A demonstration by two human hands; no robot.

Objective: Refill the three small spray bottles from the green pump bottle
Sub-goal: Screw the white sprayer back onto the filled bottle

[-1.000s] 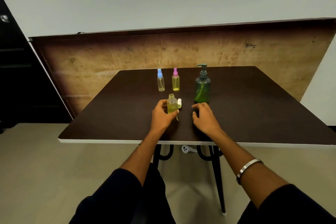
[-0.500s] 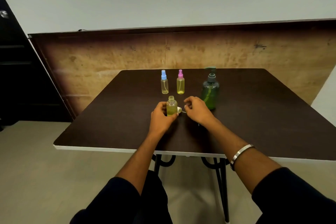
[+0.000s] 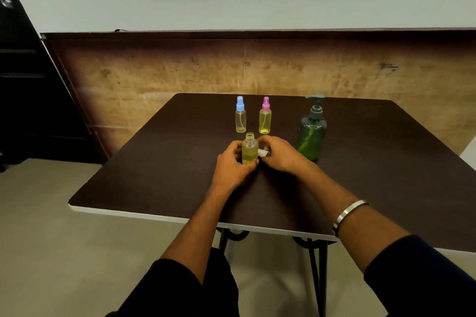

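An uncapped small bottle (image 3: pixel 249 148) with yellow liquid stands on the dark table (image 3: pixel 386 162). My left hand (image 3: pixel 231 166) grips its body from the left. My right hand (image 3: pixel 279 153) pinches the white spray cap (image 3: pixel 263 153) lying just right of that bottle. Behind them stand a blue-capped spray bottle (image 3: pixel 240 118) and a pink-capped spray bottle (image 3: pixel 265 119), both upright with yellow liquid. The green pump bottle (image 3: pixel 311 134) stands upright to the right of my right hand.
A large wooden board (image 3: pixel 154 77) leans against the wall behind the table. A dark cabinet (image 3: pixel 23 85) stands at the left. The table's white front edge (image 3: pixel 154 216) runs near my forearms.
My right hand moved left from near the pump bottle to the white cap and took hold of it. My left hand stayed on the uncapped bottle.
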